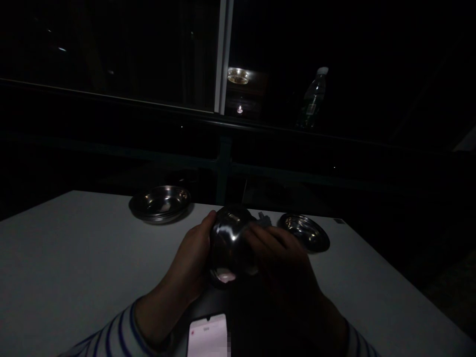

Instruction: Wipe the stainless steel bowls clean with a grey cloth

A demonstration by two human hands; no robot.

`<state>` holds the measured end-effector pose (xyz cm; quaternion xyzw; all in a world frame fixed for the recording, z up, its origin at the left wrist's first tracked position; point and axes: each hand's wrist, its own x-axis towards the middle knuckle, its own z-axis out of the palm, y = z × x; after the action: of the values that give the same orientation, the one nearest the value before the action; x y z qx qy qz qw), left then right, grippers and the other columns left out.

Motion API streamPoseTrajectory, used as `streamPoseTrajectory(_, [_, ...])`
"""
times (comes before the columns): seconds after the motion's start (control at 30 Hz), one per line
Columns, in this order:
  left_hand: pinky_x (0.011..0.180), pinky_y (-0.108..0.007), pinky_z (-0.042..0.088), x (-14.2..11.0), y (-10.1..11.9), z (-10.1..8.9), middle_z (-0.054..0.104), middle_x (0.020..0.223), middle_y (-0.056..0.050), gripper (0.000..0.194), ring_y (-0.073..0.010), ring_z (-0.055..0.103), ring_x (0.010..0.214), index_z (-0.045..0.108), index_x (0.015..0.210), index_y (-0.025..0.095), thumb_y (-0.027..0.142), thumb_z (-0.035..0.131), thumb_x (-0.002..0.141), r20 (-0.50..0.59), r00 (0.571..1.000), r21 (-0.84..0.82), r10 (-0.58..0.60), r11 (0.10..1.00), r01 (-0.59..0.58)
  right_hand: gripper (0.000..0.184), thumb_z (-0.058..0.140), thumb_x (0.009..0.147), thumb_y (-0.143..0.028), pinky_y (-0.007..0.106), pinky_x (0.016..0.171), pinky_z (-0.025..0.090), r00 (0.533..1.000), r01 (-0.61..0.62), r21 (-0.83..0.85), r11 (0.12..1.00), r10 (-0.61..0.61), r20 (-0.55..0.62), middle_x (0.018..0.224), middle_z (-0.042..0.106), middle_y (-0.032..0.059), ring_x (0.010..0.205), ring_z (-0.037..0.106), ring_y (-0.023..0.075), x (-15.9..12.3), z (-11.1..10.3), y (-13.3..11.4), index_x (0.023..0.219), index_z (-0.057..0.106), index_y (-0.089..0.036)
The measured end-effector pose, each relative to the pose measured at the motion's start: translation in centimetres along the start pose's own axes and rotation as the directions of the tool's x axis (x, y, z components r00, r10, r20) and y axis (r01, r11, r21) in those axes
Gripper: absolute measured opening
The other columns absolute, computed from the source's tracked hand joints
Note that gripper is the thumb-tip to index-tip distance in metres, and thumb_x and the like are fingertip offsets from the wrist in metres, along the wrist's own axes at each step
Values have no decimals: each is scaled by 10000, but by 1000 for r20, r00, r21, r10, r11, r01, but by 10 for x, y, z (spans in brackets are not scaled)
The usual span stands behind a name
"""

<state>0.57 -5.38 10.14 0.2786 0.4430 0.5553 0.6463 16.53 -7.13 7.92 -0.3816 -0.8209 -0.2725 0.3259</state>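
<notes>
A shiny metal bowl (232, 243) is held up over the near part of the table, its rounded outer side facing me. My left hand (191, 260) grips it from the left, thumb near the top edge. At the bowl's right side, my right hand (284, 260) lies with bent fingers against the metal, in deep shadow. A grey piece of what looks like cloth (264, 219) sticks out beyond those fingers; the rest of it is hidden. Below the bowl, a phone (208, 334) with a lit screen lies in front of me.
On the white table (92, 258), a stack of metal bowls (159, 204) stands at the back left. More metal bowls (304, 232) sit at the back right near the edge. A plastic bottle (314, 99) stands beyond the table by the dark window. The light is very dim.
</notes>
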Motion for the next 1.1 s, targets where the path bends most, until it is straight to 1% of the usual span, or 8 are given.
streamPoseTrajectory(0.1, [536,-260,444,0,1,2,657,653,-50,278,-170,601,595,644,738,129,396,616,670,5,1000,-1,-1,1000,1,317,372,863,-154,354,791,441,999,-41,2,999,41,32,1158,566,73,975,507,200,3,-5,14,1150,506,-134])
streamPoseTrajectory(0.3, [567,-265,456,0,5,2,653,691,-28,228,-164,599,631,645,773,155,358,623,671,67,998,-38,18,999,-15,294,416,854,-160,377,851,437,986,-115,14,993,116,-119,1093,595,99,1019,532,193,5,-17,26,1134,498,-126])
streamPoseTrajectory(0.43, [523,-216,425,-4,7,3,636,628,-19,142,-130,576,581,643,664,142,272,594,692,108,991,-11,82,997,-81,285,423,852,-153,362,848,445,981,-122,38,992,126,-146,1081,606,86,1010,546,180,6,-21,26,1124,506,-141])
streamPoseTrajectory(0.5, [561,-223,439,-6,10,4,652,656,-23,144,-138,588,611,652,681,143,267,584,707,169,982,17,88,996,-92,283,427,849,-137,344,847,447,984,-104,28,994,107,-142,1084,608,82,1010,548,172,7,-21,27,1121,507,-139])
streamPoseTrajectory(0.63, [651,-244,450,-3,14,2,689,801,-39,231,-156,614,716,663,854,166,344,577,735,320,944,72,87,991,-116,269,428,849,-123,314,840,452,983,-88,-17,996,85,-163,1077,613,86,999,558,161,8,-20,28,1105,513,-126])
streamPoseTrajectory(0.77, [621,-237,442,2,12,-3,693,790,-34,278,-155,618,707,657,853,176,411,575,727,207,970,117,129,981,-155,264,428,855,-156,333,814,463,973,-120,-18,993,114,-202,1043,624,85,957,574,167,6,-18,27,1106,508,-138])
streamPoseTrajectory(0.9, [587,-243,445,1,9,-2,680,700,-35,258,-161,614,659,652,780,155,396,597,704,99,991,118,93,987,-105,261,413,855,-167,380,824,449,983,-100,-24,995,95,-156,1088,596,102,986,554,196,3,-17,24,1086,532,-152])
streamPoseTrajectory(1.1, [532,-233,432,0,8,0,646,616,-14,200,-138,578,560,628,703,154,353,623,686,99,995,60,26,998,-32,290,391,869,-230,397,844,426,995,-71,33,997,73,-62,1129,570,103,1014,513,214,4,-17,15,1117,514,-143])
